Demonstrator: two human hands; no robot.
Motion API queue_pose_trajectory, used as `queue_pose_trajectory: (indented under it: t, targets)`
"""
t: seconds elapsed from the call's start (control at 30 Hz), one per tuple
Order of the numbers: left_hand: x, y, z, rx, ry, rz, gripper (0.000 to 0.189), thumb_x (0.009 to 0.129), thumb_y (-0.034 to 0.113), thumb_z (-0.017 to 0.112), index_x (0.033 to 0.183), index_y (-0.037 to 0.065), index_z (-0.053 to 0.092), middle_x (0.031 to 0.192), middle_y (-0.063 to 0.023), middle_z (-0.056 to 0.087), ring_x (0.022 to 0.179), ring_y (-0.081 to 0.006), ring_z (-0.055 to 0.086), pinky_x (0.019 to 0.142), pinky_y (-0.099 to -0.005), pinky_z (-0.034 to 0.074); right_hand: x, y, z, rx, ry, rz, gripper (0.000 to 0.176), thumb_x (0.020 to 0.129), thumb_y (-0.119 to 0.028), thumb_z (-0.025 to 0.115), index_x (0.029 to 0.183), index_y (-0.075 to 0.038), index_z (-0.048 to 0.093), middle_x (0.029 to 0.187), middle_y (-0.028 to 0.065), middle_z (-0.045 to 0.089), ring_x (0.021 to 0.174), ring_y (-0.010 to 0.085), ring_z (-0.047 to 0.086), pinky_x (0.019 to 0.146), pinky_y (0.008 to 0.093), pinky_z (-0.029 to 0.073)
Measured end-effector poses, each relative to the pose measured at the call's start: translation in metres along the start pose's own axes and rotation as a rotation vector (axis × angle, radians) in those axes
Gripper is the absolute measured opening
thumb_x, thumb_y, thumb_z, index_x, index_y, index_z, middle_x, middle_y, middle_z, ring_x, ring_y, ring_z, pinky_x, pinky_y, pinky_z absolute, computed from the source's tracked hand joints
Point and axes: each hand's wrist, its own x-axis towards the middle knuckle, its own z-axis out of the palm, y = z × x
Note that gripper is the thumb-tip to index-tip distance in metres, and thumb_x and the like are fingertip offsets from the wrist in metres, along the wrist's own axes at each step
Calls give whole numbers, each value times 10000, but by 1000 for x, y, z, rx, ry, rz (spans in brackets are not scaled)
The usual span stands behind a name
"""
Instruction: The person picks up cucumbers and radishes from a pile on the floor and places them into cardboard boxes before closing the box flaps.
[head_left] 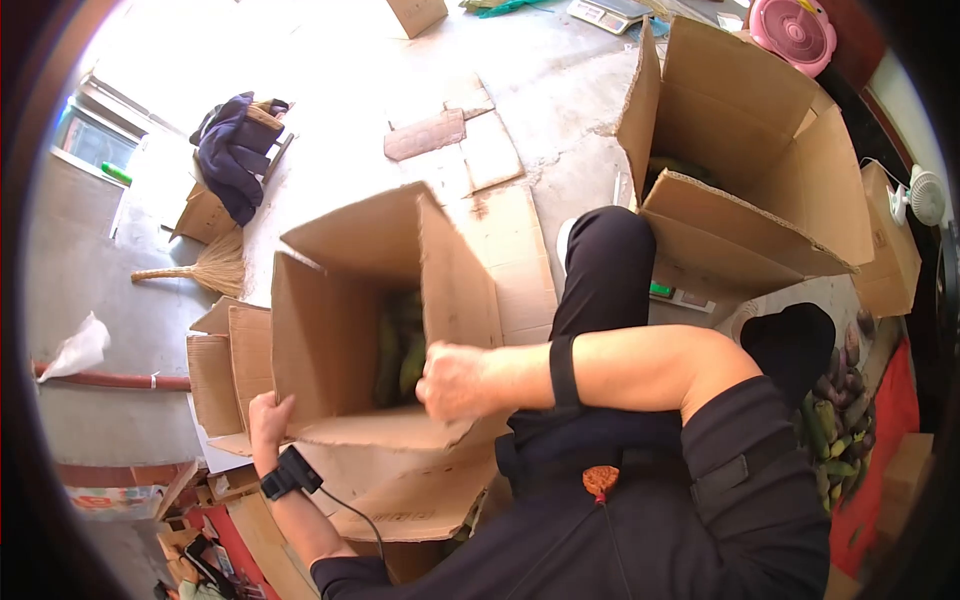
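A tall open cardboard box (335, 350) stands tilted in front of me, with long green vegetables (411, 360) at its bottom, dim and partly hidden by its walls. My left hand (268, 420) is closed round the near left edge of this box, thumb up. At the opposite side, my right hand (460, 383) is curled on the edge of the right flap, slightly blurred; its fingertips are hidden.
A larger open box (750, 110) stands right of my knee, with dark produce inside. Eggplants and green vegetables (842, 420) lie in a pile at the right. Smaller boxes (215, 375) and a straw broom (215, 266) are at the left. Flattened cardboard (490, 150) covers some floor.
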Motion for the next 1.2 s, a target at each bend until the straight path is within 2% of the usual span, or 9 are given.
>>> queue_pose_trajectory:
  t: [0.2, 0.33, 0.53, 0.6, 0.67, 0.83, 0.97, 1.13, 1.2]
  targets:
    - [-113, -93, -13, -84, -282, -378, 158, 712, 146, 659, 692, -11, 662, 534, -84, 572, 476, -148, 562, 415, -326, 451, 32, -82, 2, 125, 190, -214, 133, 681, -254, 630, 651, -140, 692, 712, 9, 669, 665, 187, 634, 535, 340, 418]
    - [-143, -66, -18, 80, -430, -502, 117, 654, 61, 695, 692, -40, 649, 553, -118, 585, 470, -168, 581, 436, -334, 465, 25, -110, 2, 318, 133, -390, 126, 685, -205, 628, 689, -105, 706, 717, 75, 673, 668, 237, 656, 529, 361, 489]
    - [-90, -126, -3, 114, -192, -451, 145, 668, 94, 685, 736, -31, 657, 617, -168, 620, 585, -253, 636, 567, -364, 495, -21, -59, -33, 486, 402, -46, 178, 753, -245, 631, 715, -73, 603, 836, 91, 579, 748, 266, 622, 582, 392, 501]
    - [-73, -23, -28, 336, 269, 8, 147, 727, 122, 649, 745, -23, 635, 670, -176, 609, 674, -297, 621, 646, -387, 475, -62, -32, -69, 411, 521, 125, 182, 764, -248, 639, 732, -76, 590, 856, 84, 583, 762, 249, 622, 585, 384, 503]
    - [-38, 60, -54, 108, 202, 55, 136, 786, 108, 603, 778, -28, 599, 726, -183, 595, 706, -328, 584, 655, -402, 446, -112, -10, -101, 350, 690, 327, 172, 763, -232, 643, 728, -81, 567, 824, 67, 580, 738, 237, 621, 599, 368, 506]
    - [32, 240, -69, -268, 164, 391, 164, 865, 114, 588, 860, -48, 615, 669, -70, 551, 619, -118, 500, 569, -278, 405, -271, 23, -187, 39, 923, 751, 69, 793, -161, 645, 805, -93, 650, 826, 73, 636, 720, 254, 614, 625, 350, 500]
    - [69, 371, -59, -442, 41, 611, 252, 882, 211, 576, 885, -35, 630, 656, -47, 566, 623, -105, 513, 590, -261, 425, -378, 12, -217, -130, 994, 1354, 166, 845, -167, 669, 840, -6, 628, 679, 37, 573, 644, 77, 527, 579, 249, 435]
    - [97, 502, -17, -612, -194, 649, 429, 884, 413, 577, 891, -11, 642, 683, -34, 573, 635, -104, 529, 578, -265, 448, -497, -3, -201, -183, 775, 1771, 283, 882, -235, 638, 774, 10, 547, 638, 0, 463, 614, 58, 418, 553, 234, 367]
    - [111, 537, 1, -484, -215, 641, 594, 820, 544, 591, 937, -36, 640, 726, -119, 624, 677, -184, 607, 612, -316, 487, -512, -7, -190, 9, 696, 1970, 398, 873, -343, 642, 747, 16, 526, 623, 0, 460, 592, 61, 421, 532, 235, 373]
